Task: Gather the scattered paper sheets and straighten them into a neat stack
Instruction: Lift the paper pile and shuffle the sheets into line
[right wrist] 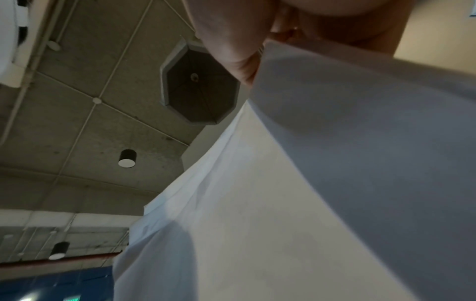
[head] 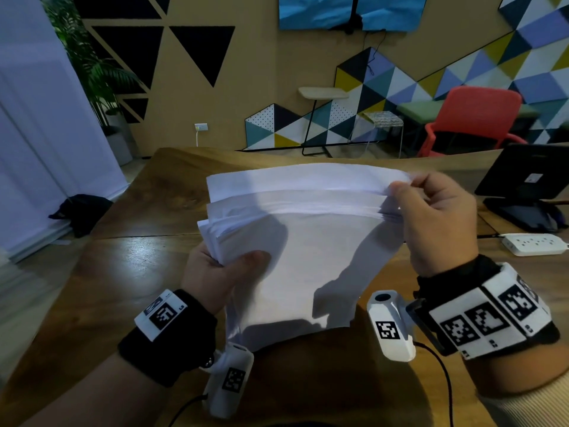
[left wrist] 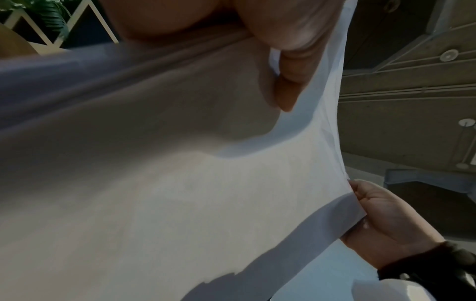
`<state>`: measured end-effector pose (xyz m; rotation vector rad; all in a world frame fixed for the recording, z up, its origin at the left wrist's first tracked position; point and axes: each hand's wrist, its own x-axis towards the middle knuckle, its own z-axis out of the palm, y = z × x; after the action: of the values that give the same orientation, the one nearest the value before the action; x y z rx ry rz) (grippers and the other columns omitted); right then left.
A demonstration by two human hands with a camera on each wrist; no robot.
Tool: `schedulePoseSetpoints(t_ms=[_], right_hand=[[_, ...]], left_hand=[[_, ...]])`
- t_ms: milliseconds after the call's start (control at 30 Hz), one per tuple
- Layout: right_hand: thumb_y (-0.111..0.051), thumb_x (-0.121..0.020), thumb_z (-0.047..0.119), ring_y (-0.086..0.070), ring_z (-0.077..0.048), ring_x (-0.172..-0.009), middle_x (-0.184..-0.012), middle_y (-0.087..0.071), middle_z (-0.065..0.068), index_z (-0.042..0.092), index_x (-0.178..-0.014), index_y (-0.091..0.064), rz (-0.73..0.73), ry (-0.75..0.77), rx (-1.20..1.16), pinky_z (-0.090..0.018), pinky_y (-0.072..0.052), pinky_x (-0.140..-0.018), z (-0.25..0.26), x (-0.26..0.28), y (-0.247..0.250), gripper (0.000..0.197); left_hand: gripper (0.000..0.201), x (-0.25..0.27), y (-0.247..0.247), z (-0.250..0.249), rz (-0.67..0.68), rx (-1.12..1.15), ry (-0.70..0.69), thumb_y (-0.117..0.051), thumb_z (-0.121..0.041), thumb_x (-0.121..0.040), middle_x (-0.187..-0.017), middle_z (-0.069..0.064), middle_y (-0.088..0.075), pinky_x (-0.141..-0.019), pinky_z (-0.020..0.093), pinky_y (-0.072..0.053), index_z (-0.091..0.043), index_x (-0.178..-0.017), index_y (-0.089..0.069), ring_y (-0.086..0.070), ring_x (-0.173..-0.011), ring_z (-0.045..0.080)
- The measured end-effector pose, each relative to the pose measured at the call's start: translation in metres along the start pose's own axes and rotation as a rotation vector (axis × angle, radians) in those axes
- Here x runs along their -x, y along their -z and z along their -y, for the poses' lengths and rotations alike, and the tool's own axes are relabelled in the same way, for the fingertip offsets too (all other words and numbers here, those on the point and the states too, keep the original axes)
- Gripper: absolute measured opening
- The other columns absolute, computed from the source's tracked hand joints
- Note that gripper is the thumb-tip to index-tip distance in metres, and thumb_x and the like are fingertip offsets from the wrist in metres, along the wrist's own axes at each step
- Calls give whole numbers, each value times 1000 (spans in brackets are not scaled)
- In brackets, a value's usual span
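white marker-printed wrist cameras [head: 229, 380] sit lowest in the head view, on black wristbands. bundle of white paper sheets [head: 295, 241] held in the air above the brown wooden table [head: 129, 272], upper edges fanned and uneven. left hand [head: 221, 272] grips the left edge, thumb curled over the front sheet. right hand [head: 437, 220] pinches the upper right corner between thumb and fingertips. white power strip [head: 534, 244] and dark tablet stand [head: 523, 192] lie at right.

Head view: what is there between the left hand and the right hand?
Only the paper sheets, spanning from left hand to right hand; head view shows it.
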<state>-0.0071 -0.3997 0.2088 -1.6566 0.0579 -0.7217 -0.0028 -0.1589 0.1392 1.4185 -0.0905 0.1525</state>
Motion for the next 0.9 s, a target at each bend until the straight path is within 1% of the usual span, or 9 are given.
schedulePoseSetpoints(t_ms=[100, 167, 267, 467, 567, 633, 700, 767, 900], right_hand=[[-56, -80, 21, -56, -11, -107, -118, -57, 1, 18, -117, -52, 23, 288, 202, -36, -47, -93, 12, 6, 2, 37], [-51, -82, 36, -35, -20, -132, -138, -46, -5, 12, -132, -43, 188, 585, 553, -46, -26, -111, 24, 13, 1, 56], [-39, -82, 55, -18, -27, -142, -147, -40, -3, 18, -138, -37, 490, 737, 972, -71, -3, -105, 30, 23, -11, 68], [-45, -76, 46, -41, -28, -134, -130, -60, -1, 19, -126, -53, 570, 765, 1082, -78, -14, -98, 28, 29, -27, 57], [-59, -70, 29, -61, -27, -113, -103, -72, -2, 19, -108, -60, 548, 775, 1053, -74, -15, -99, 30, 32, -42, 39], [-60, -71, 20, -69, -25, -77, -74, -70, 0, 18, -88, -61, 529, 763, 981, -65, -28, -100, 33, 31, -49, 17], [-62, -74, 21, -57, -21, -55, -58, -59, 7, 19, -78, -59, 566, 721, 877, -44, -45, -82, 37, 27, -49, 5], [-65, -78, 25, -48, -15, -55, -58, -49, 11, 26, -78, -59, 617, 579, 779, -28, -40, -63, 43, 17, -40, 6], [-72, -73, 20, -52, -7, -57, -61, -59, 8, 33, -70, -59, 571, 308, 361, -24, -44, -57, 36, -10, -1, 19]], left_hand=[[33, 0, 2, 0, 0, -22, 10, -77, -33, -37, -65, -12, -75, -51, 17, -52, -29, -69, -74, -68, -62, 3], [35, 1, 1, -1, 14, -34, 5, -78, -31, -38, -65, -11, -75, -51, 16, -52, -26, -71, -71, -68, -61, 3], [32, 1, -1, -1, 45, -38, -3, -80, -17, -45, -64, -12, -75, -51, 15, -52, -22, -75, -70, -68, -60, 2], [35, 1, 0, 0, 32, -31, 20, -79, -29, -38, -69, -8, -76, -56, 20, -55, -22, -72, -74, -69, -65, 6], [26, 3, -4, -4, 72, -47, 2, -81, -20, -45, -66, -9, -75, -55, 18, -54, -24, -70, -75, -68, -63, 4], [24, 4, -7, -7, 96, -115, -41, -79, -6, -59, -64, -16, -74, -56, 13, -53, -24, -72, -72, -67, -62, -2], [28, 3, -5, -3, 98, -200, -52, -77, 0, -64, -60, -23, -71, -55, 7, -49, -24, -75, -67, -64, -59, -8], [25, 2, 1, 4, 90, -331, -21, -80, -5, -65, -48, -27, -65, -48, 4, -44, -24, -64, -63, -59, -49, -11], [31, 6, 25, 15, 112, -550, 128, -78, -7, -68, -32, -12, -56, -38, 7, -39, -20, -52, -55, -52, -36, -2]])
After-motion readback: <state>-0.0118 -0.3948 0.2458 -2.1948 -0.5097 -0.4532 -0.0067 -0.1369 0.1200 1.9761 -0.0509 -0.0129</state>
